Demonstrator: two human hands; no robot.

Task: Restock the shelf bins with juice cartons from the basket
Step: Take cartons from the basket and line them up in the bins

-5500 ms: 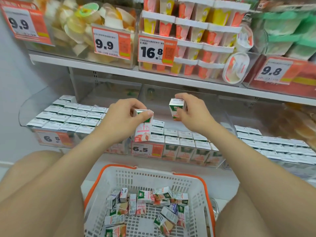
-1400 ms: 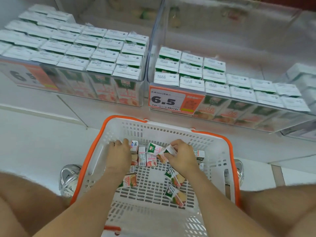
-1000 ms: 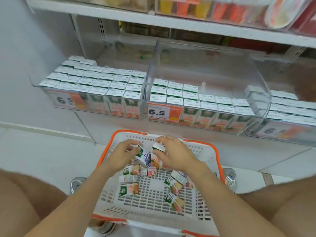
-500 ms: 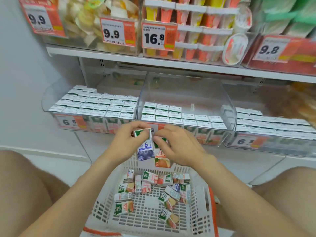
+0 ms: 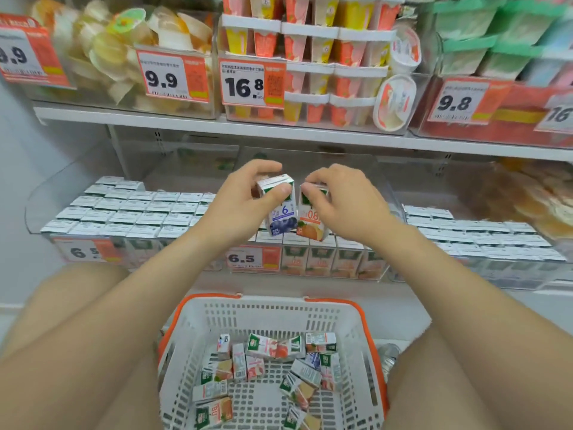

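Observation:
My left hand (image 5: 245, 200) grips a blueberry juice carton (image 5: 280, 217) by its top. Beside it, my right hand (image 5: 341, 201) holds an orange juice carton (image 5: 311, 226) upright. Both cartons hang side by side, just above the front rows of the middle clear shelf bin (image 5: 376, 265), which holds cartons with white tops. Below, between my knees, stands the white basket with the orange rim (image 5: 369, 330); several loose juice cartons (image 5: 273, 349) lie on its floor.
A left bin (image 5: 40, 218) and a right bin (image 5: 527, 274) on the same shelf are packed with cartons. Price tags read 6.5 (image 5: 249, 258). The upper shelf (image 5: 279, 131) carries jelly cups and yoghurt packs close above my hands.
Both hands dipped into the basket, each took a carton, and rose together to the middle bin. The camera tilted up from the basket to the shelves.

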